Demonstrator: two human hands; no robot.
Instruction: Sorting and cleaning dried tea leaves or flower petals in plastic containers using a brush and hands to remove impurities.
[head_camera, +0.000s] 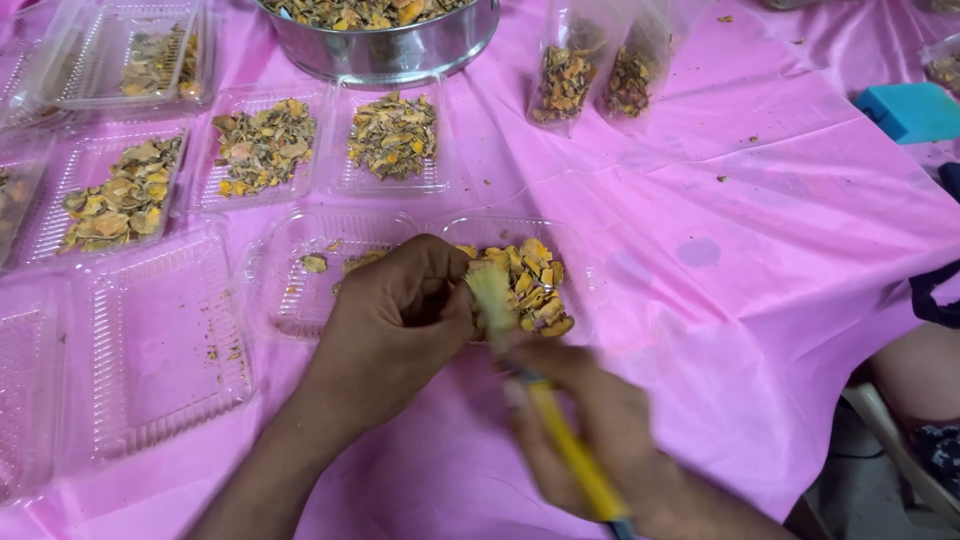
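**Brushing dried pieces at the open clamshell tray**

The brush (545, 400) has a yellow handle and pale bristles. Its bristle end lies over the near edge of the open clear clamshell tray (300, 300), at the seam between the tray's 2 halves. The right half holds a heap of dried yellow-orange pieces (530, 285); the left half holds only a few scraps.

The right hand (600, 440) is wrapped around the brush handle low on the shaft; motion blur hides the exact finger positions. The left hand (400, 320) is cupped with its fingers curled inward, resting on the tray's near edge just beside the bristles. Whether it pinches a piece cannot be told, since the curled fingers hide the palm side. The 2 hands are close together, almost touching at the bristles.

Judged from this position, short light strokes directed into the tray would keep loosened dust and fragments off the pink tablecloth (720, 250). The thin tray would likely slide unless the left hand steadies it.

Further out: 4 filled trays (260, 150) lie beyond, an empty tray (165, 340) sits to the left, a steel bowl (385, 45) of the same material stands at the far edge, and 2 filled clear bags (565, 80) lean near it.
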